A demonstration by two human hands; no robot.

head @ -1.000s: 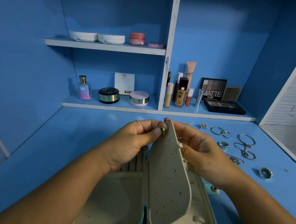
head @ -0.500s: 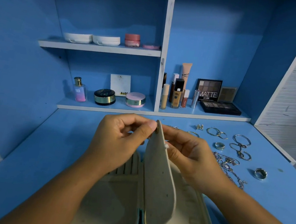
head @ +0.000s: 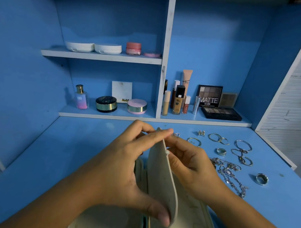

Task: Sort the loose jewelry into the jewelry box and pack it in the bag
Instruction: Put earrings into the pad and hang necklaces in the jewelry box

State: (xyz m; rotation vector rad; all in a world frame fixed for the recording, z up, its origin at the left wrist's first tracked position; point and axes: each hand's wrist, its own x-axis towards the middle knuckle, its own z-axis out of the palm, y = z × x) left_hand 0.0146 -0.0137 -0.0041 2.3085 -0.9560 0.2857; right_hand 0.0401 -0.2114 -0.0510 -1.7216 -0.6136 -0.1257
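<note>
A cream jewelry box lies open on the blue desk near me. Its perforated middle flap stands almost upright. My left hand holds the flap, thumb low on its near edge and fingers at its top. My right hand pinches the flap's top edge from the right side. Loose silver jewelry lies on the desk to the right: hoop earrings, a band ring, a wide ring, bangles and tangled chains. No bag is in view.
Shelves at the back hold cosmetics: a perfume bottle, compacts, foundation bottles and an eyeshadow palette. A white slatted panel bounds the right side. The desk's left half is bare blue surface.
The flap has swung from leaning right to nearly upright. My left thumb slid from the flap's top down to its near lower edge. More chains show beside my right hand.
</note>
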